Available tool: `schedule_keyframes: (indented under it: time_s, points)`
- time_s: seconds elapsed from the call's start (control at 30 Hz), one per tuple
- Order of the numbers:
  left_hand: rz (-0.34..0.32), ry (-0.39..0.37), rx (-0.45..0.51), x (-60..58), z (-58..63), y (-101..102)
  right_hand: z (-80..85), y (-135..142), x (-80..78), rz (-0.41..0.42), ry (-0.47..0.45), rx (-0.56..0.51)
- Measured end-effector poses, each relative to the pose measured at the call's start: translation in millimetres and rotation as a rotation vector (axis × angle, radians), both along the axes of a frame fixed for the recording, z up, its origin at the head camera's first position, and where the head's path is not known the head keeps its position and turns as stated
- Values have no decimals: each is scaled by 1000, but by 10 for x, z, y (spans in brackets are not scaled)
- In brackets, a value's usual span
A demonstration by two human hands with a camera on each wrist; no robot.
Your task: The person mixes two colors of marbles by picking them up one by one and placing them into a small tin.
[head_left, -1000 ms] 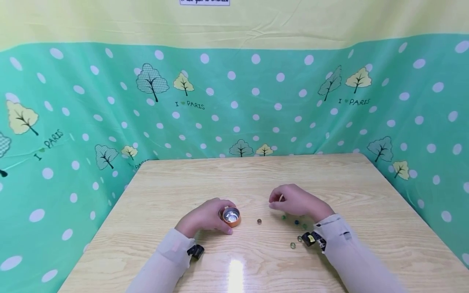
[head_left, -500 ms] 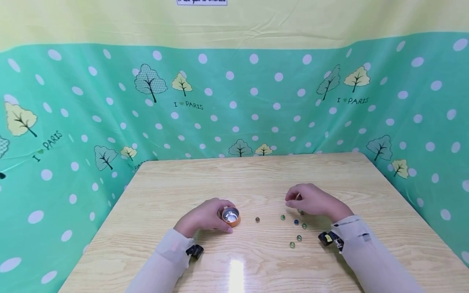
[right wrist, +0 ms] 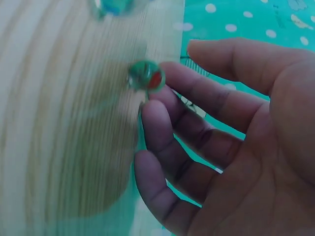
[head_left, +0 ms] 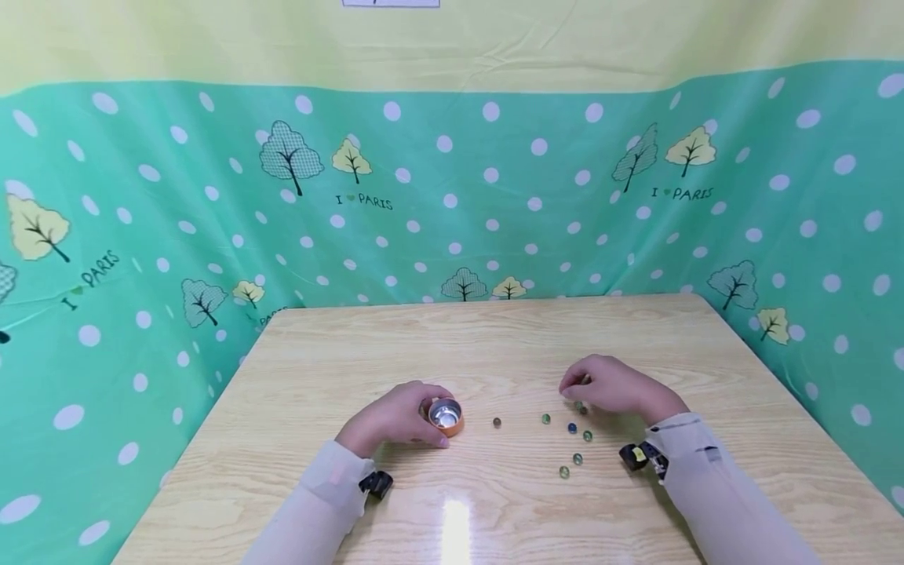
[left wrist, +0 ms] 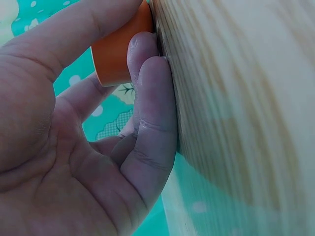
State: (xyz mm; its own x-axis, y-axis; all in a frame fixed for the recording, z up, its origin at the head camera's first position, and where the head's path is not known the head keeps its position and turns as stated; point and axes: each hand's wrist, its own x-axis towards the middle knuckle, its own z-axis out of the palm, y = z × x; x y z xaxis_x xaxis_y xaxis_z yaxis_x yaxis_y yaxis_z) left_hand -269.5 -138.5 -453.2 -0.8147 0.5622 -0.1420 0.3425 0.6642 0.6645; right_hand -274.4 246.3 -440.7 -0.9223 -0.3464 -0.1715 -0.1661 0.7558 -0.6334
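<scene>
A small orange cup [head_left: 454,430] with a silvery inside stands on the wooden table, left of centre. My left hand [head_left: 401,416] grips its side, thumb on the near side and index finger on the far side. In the left wrist view, other fingers [left wrist: 157,108] lie along the tabletop. My right hand [head_left: 613,386] is low over the table, thumb apart from loosely bent fingers, nothing pinched between them. A green-and-red glass marble [right wrist: 146,76] lies right at its fingertips in the right wrist view; the head view shows marbles [head_left: 581,408] just below that hand.
Between the hands lie a brown marble [head_left: 497,422], a green marble [head_left: 546,419] and a blue marble [head_left: 572,428]. Several green ones, such as this marble [head_left: 564,472], lie closer to me. A green dotted curtain [head_left: 494,235] hangs behind the table.
My right hand has moved right across the table, away from the cup, slowing over the marbles at the far right. My left hand and the cup have stayed in place.
</scene>
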Motion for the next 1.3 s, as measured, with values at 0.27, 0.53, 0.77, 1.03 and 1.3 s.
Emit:
schedule_keyframes:
  time_s: [0.27,0.53,0.77,1.03,1.3]
  points:
    - [3,-12,-3,-2,17,18,-38,180,-58,67,-37,-53]
    - [1,-19,11,-5,34,-7,-55,206,-101,179,-24,-95]
    - [-3,-13,12,-7,18,-7,-73,241,-107,199,-17,-70]
    - [14,-30,10,24,-15,-31,-97,243,-96,218,-24,-94]
    - [-4,-28,31,-24,-2,-19,-74,249,-84,183,-64,-103]
